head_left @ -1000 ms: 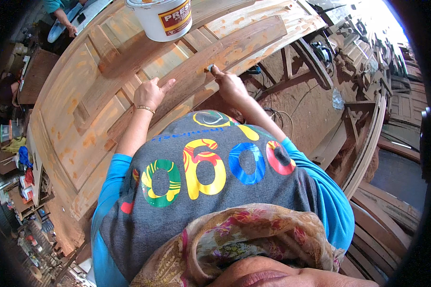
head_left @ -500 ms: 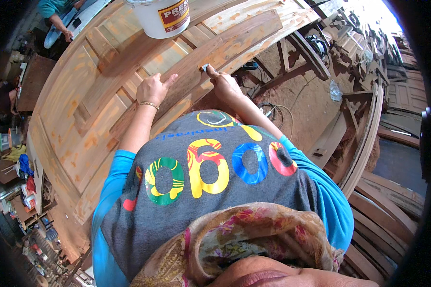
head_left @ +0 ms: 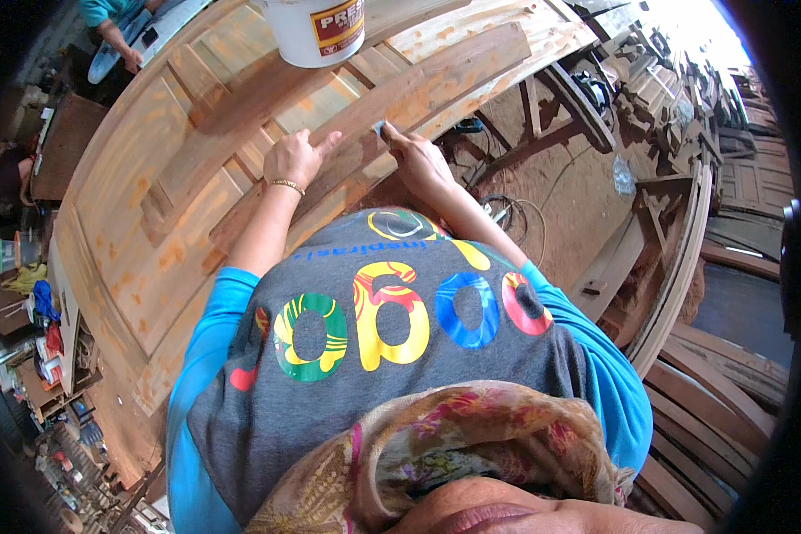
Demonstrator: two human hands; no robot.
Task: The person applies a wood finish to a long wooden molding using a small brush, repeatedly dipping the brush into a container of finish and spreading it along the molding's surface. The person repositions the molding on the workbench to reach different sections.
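A long brown wooden board [head_left: 454, 76] lies slantwise across a large panelled wooden door [head_left: 107, 267] marked with orange-brown smears. My left hand [head_left: 294, 162] is closed on the board, its thumb stretched along the surface and its other fingers curled, their tips hidden. On the board's near side, my right hand [head_left: 418, 165] pinches a small, pale blue-white flat scraper [head_left: 379, 128], pressed against the wood. Most of this scraper is covered by the fingers. Beyond the hands, a white plastic bucket [head_left: 316, 40] with a red label stands on the door.
Another person's hand [head_left: 132, 60] rests near a pale board at the far left. To the right are a dark wooden support [head_left: 578, 107], cables [head_left: 521, 218] on the ground and piled wood offcuts [head_left: 659, 84]. Cluttered tools and containers [head_left: 31, 303] fill the left side.
The brown lump seen at the scraper's tip no longer shows, and the scraper lies closer to the board. My left hand appears slightly farther right; the whole view has shifted a little.
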